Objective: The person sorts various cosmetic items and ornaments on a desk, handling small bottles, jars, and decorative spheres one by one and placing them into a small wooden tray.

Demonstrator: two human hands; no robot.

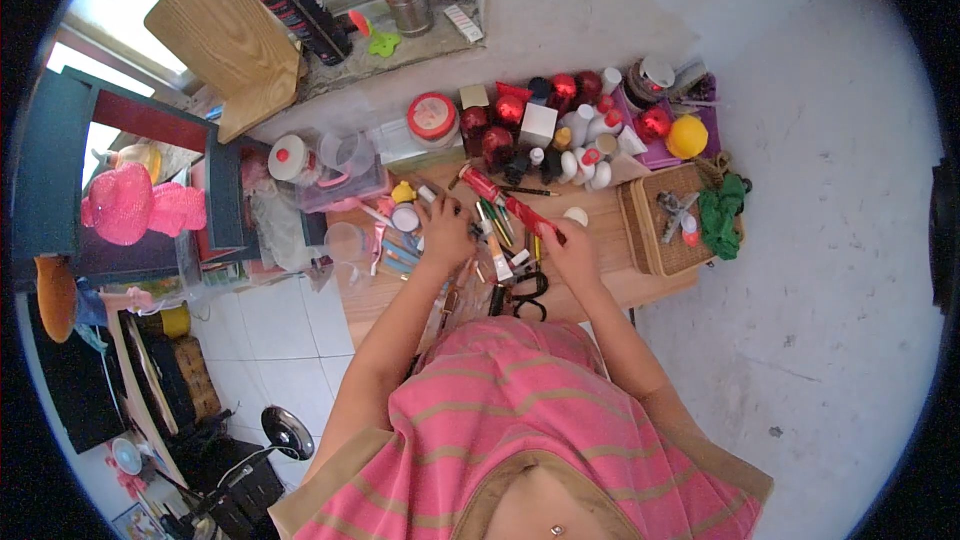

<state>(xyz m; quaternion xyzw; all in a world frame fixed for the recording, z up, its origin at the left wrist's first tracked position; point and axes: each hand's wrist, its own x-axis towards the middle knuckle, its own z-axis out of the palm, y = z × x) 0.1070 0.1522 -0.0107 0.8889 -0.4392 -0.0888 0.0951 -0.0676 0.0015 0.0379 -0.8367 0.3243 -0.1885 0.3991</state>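
My right hand grips the near end of a long, shiny red tube-like item, which slants away to the upper left over the wooden tabletop. My left hand is palm down among small items, its fingertips at a white-capped piece and a dark piece; whether it holds anything is hidden. Between the hands lie a white squeeze tube and several pencils. Black-handled scissors rest at the near table edge. Left of my left hand are a small round jar, a yellow figurine and blue strips.
Bottles and red balls crowd the table's back beside a red-lidded jar. On the right stands a woven box with green cloth on it. A clear plastic container and dark shelf stand left.
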